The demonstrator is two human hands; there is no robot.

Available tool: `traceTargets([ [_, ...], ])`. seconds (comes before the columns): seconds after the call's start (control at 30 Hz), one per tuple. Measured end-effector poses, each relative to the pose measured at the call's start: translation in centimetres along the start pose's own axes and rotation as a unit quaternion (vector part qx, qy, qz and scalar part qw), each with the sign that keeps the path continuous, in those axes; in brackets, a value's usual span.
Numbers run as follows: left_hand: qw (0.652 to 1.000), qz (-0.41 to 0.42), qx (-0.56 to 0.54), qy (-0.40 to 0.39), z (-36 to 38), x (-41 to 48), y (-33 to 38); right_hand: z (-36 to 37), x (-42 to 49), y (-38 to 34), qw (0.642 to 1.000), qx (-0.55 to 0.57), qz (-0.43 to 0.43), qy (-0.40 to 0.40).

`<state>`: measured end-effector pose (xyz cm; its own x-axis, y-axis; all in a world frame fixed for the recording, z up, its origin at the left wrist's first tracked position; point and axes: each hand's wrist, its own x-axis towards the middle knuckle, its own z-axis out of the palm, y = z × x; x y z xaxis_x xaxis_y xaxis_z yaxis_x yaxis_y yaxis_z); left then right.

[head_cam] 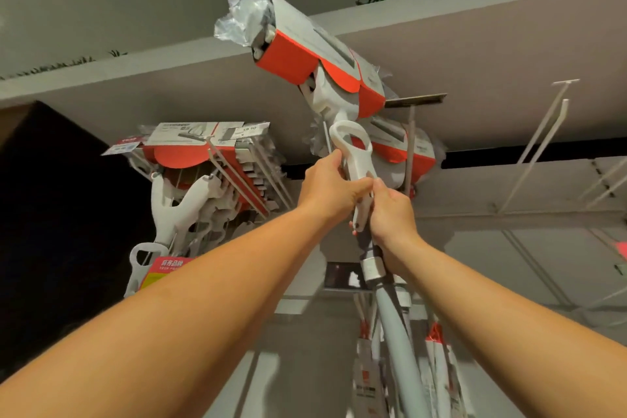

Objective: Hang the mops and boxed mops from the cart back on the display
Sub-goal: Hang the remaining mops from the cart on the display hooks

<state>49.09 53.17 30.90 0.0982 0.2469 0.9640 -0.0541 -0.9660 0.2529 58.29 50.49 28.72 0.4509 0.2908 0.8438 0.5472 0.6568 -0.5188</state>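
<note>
Bare forearms (190,299) were raised. Left hand (330,187) and right hand (393,217) both gripped the mop (361,173) shaft, fingers curled round it. Mop was tilted overhead; hung mops (203,159) lay left of it.

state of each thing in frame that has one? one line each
mop: held overhead, tilted, sleeved head uppermost; not visibly on a hook.
left hand: grips the mop, upper hold.
right hand: grips the mop, just below the left.
mops at left: hanging on display hooks.
hooks at right: bare.
</note>
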Motion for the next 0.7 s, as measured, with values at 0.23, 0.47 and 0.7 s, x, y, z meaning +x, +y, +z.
traceTargets([
  [0.23,0.999,0.014,-0.033,-0.019,1.9,3.5,-2.6,0.3,3.6,1.1,0.998,-0.052,-0.015,0.034],
  [0.47,0.990,-0.011,-0.058,-0.129,3.8,7.5,-2.7,0.1,7.4,2.1,0.990,-0.120,-0.012,0.075],
  [0.7,0.973,-0.033,-0.054,-0.224,9.3,7.2,-5.9,-2.6,7.7,7.7,0.968,-0.194,0.006,0.160],
])
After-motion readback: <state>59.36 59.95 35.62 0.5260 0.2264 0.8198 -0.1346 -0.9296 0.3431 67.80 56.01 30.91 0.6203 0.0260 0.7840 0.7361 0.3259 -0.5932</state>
